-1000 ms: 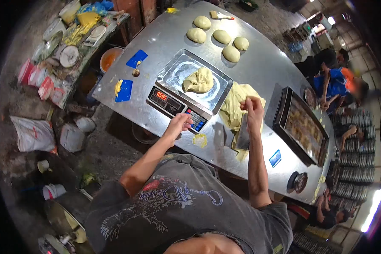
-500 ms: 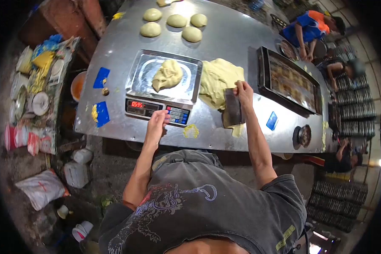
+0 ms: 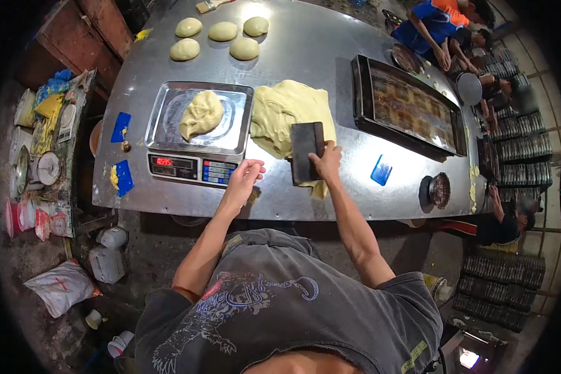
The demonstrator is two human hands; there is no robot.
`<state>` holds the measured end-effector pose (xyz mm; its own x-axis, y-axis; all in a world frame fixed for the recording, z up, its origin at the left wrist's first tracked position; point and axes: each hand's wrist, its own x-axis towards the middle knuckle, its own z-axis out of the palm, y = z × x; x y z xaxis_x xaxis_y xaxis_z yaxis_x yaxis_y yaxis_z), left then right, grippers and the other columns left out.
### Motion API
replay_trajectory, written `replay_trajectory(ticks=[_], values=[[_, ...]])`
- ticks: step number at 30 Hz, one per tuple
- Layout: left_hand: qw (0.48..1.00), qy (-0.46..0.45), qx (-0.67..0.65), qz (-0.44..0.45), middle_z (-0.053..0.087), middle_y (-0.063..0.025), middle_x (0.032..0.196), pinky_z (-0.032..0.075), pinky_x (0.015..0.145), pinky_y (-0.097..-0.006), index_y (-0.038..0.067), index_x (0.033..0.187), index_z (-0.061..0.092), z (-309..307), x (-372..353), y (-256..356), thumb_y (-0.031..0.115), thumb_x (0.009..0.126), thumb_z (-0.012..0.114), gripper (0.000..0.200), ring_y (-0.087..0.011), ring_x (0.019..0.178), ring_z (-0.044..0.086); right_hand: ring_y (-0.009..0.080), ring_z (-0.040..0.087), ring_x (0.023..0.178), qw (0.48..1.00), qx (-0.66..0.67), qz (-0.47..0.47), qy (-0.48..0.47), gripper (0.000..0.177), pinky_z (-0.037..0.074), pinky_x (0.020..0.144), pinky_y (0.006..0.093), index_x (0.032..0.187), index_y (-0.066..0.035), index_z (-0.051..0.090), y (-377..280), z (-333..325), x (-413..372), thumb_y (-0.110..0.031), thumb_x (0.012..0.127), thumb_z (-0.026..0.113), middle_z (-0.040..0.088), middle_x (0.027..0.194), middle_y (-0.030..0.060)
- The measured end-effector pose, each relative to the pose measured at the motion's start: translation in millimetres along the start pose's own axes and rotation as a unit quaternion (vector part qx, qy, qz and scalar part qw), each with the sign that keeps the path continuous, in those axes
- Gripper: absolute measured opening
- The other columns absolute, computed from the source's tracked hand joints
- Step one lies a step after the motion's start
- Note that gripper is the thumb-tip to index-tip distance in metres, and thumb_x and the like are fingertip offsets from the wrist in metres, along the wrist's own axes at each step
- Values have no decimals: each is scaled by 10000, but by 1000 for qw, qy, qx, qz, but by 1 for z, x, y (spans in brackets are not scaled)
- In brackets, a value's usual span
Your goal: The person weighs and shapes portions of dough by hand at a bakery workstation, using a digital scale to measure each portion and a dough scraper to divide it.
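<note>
My right hand (image 3: 328,163) grips a dark, flat dough scraper (image 3: 304,156), which overlaps the lower right part of a large pale-yellow dough slab (image 3: 290,109). Loosely curled and with nothing visible in its fingers, my left hand (image 3: 245,179) hovers by the lower right corner of a digital scale (image 3: 176,167). A lump of dough (image 3: 202,116) rests on the scale's metal pan (image 3: 162,131). Red digits glow on the display and look like 0595. A small strip of dough (image 3: 320,189) shows below the scraper.
Several round dough balls (image 3: 223,32) and a brush (image 3: 210,6) lie at the table's far side. A black-rimmed tray (image 3: 411,109), a blue scraper (image 3: 381,170) and a round tin (image 3: 440,191) are on the right. Two blue pieces (image 3: 123,177) lie left. Co-workers (image 3: 427,31) stand beyond.
The view has shifted, so the table's contents sit further left. My left hand has come off the scale's keypad to its right, and the scraper has moved left over the slab's lower part.
</note>
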<state>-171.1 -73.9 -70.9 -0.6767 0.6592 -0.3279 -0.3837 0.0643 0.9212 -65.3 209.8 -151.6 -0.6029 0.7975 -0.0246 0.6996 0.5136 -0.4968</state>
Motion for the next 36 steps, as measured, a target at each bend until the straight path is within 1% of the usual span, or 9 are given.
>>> replay_trajectory(ticks=[6, 10, 12, 18, 26, 28, 31, 34, 36], values=[[999, 29, 6, 15, 671, -38, 1017, 477, 834, -271, 44, 1182, 621, 68, 34, -21, 266, 1048, 514, 281, -118, 903, 618, 398, 492, 1162, 998, -38, 25, -48, 641, 432, 954, 514, 1194, -48, 524, 3, -20, 10, -297, 707, 858, 511, 1204, 196], [983, 146, 96, 53, 684, -69, 1032, 497, 832, -285, 14, 1187, 632, 88, 48, -55, 156, 1036, 475, 260, -140, 907, 627, 399, 630, 968, 950, 210, -104, -207, 504, 502, 866, 439, 1185, 24, 486, 0, -34, 0, -191, 790, 711, 622, 1038, 287], [971, 158, 158, 84, 685, -138, 1083, 498, 889, -345, -6, 1218, 616, 93, 65, -96, 153, 996, 507, 294, -244, 974, 645, 346, 642, 952, 946, 265, -169, -85, 518, 511, 858, 426, 1240, 30, 479, 9, -41, -13, -156, 803, 685, 650, 1047, 238], [899, 120, 376, 190, 632, -192, 1005, 495, 898, -430, 6, 1198, 613, 139, 82, -152, 147, 850, 704, 386, -392, 1002, 618, 196, 647, 898, 921, 386, 14, -53, 359, 527, 808, 341, 1144, 36, 589, 60, -110, 11, -141, 853, 704, 685, 1034, 128], [922, 201, 275, 186, 705, -141, 826, 524, 668, -343, -20, 999, 726, 106, 16, -141, 125, 845, 728, 211, -243, 701, 667, 463, 653, 986, 963, 11, -116, -243, 522, 516, 821, 485, 1269, 13, 496, 8, -42, -79, -302, 898, 685, 662, 1032, 324], [969, 209, 131, 26, 680, -54, 711, 503, 602, -261, -27, 970, 733, 96, 3, -136, 139, 890, 724, 185, -101, 630, 627, 447, 655, 987, 950, 41, -164, -262, 516, 510, 832, 483, 1267, -2, 481, 10, -9, -98, -298, 899, 689, 667, 1023, 300], [956, 277, 40, 86, 674, -25, 730, 515, 664, -245, -37, 983, 716, 76, -7, -98, 195, 937, 694, 237, -95, 680, 637, 436, 661, 955, 930, 127, -219, -265, 470, 510, 819, 486, 1215, -2, 508, 22, 22, -97, -295, 896, 689, 669, 998, 290], [965, 227, -89, 99, 660, -91, 1055, 514, 817, -271, -43, 1179, 627, 30, 17, -84, 310, 1016, 596, 390, -132, 952, 634, 359, 648, 1070, 944, 199, -239, -113, 455, 498, 902, 430, 1236, 61, 547, 10, 17, -78, -208, 902, 697, 659, 1152, 256], [959, 221, -116, 131, 616, -130, 1163, 501, 890, -312, -37, 1298, 537, 12, 23, -47, 380, 1028, 555, 497, -176, 1048, 606, 295, 629, 1043, 941, 259, -159, -149, 448, 495, 893, 409, 1212, 68, 554, 10, -6, -42, -224, 908, 704, 652, 1135, 219]])
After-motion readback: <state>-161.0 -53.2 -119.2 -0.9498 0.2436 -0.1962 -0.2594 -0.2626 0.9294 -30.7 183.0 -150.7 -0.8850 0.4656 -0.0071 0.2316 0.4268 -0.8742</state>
